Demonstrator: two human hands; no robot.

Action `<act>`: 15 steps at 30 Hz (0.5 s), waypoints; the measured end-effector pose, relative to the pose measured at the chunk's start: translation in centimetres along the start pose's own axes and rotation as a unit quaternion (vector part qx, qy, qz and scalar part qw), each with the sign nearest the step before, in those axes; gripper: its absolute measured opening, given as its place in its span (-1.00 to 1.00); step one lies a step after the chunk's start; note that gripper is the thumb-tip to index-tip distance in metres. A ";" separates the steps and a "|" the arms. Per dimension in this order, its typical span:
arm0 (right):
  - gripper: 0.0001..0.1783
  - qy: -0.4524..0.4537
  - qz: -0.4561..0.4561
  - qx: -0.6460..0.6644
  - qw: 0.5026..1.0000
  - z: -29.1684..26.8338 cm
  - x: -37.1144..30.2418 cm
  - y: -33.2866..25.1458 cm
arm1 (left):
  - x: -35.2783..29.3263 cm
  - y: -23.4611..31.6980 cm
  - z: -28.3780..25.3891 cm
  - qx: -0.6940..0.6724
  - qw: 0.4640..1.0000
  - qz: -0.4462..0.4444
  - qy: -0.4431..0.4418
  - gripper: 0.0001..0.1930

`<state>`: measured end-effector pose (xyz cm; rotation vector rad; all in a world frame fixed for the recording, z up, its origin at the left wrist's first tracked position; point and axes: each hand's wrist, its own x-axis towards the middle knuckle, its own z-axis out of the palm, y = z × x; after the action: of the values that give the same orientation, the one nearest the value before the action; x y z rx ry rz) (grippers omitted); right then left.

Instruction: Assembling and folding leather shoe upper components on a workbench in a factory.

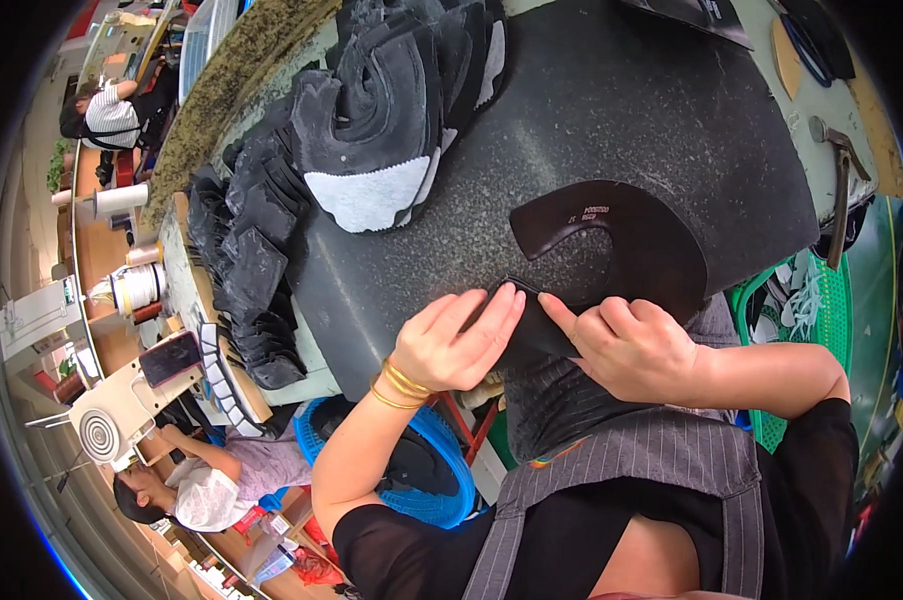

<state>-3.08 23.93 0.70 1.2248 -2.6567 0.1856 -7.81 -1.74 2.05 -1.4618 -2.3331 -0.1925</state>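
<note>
A dark, curved leather piece (662, 250), shaped like a horseshoe, lies on the black work mat (612, 110) at its near edge. Its rounded side faces right, and small pale print shows on the upper arm. My left hand (457, 342) has its fingers stretched side by side, pressing the edge of the lower arm, where the leather looks folded over. Close beside it, my right hand (637, 345) pinches the same edge, index fingertip forward and the other fingers curled. Both thumbs are largely hidden.
Black curved pieces with white backing (367, 195) are stacked at the far left, beside overlapping black pieces (257, 265). A hammer (844, 165) and scissors (807, 50) lie far right. Blue (462, 480) and green baskets (837, 310) flank me. Co-workers sit left.
</note>
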 end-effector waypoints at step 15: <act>-0.08 -0.061 0.034 0.034 0.997 -1.0 1.5 -0.3 | 0.0 0.0 -0.2 -0.032 0.995 -0.088 -0.046 -0.65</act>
<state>-3.63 22.85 1.99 1.2024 -2.8209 0.2199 -7.73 -1.81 2.22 -1.3188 -2.5545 -0.2534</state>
